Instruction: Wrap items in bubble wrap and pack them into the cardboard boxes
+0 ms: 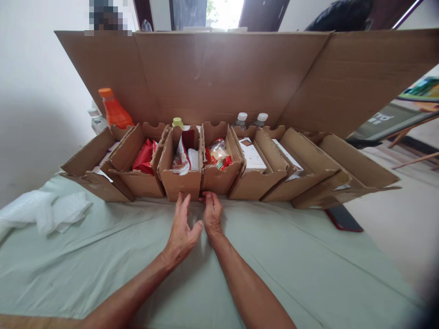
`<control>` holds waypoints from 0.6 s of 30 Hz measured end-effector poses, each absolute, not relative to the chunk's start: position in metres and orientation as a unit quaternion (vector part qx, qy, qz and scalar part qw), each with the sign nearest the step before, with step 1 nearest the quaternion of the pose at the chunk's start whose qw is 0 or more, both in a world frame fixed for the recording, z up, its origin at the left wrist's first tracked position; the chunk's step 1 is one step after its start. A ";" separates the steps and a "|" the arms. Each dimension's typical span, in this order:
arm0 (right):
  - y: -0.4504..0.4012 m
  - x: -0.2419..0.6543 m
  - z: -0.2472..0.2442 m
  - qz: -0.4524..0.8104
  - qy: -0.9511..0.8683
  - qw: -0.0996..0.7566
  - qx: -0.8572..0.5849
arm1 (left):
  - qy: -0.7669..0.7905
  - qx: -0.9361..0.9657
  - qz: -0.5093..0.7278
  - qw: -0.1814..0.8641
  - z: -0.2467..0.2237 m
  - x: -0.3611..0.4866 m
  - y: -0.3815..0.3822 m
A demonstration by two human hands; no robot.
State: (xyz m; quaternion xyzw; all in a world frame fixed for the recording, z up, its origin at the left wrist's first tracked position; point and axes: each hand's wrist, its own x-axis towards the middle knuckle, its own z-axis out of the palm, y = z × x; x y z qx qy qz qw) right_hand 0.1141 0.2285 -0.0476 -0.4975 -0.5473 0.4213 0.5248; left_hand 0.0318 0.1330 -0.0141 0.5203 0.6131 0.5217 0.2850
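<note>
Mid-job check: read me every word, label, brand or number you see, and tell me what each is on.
"rd": end of a white word on the grey surface at far right; its start and the letters below can't be made out.
Too blurred to read: print on the red-and-white packet in the third box from the left, and on the red-trimmed packet in the fourth box.
</note>
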 end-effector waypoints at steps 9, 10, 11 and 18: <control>0.232 0.114 -0.048 0.424 -0.545 0.527 -0.496 | 0.578 0.622 0.425 0.313 -0.056 0.013 0.105; 0.230 0.114 -0.047 0.423 -0.555 0.523 -0.490 | 0.564 0.643 0.418 0.307 -0.060 0.012 0.092; 0.227 0.114 -0.046 0.422 -0.567 0.519 -0.481 | 0.549 0.659 0.418 0.299 -0.064 0.011 0.077; 0.190 0.085 0.000 0.410 -0.679 0.490 -0.362 | 0.487 0.677 0.483 0.268 -0.059 0.004 0.002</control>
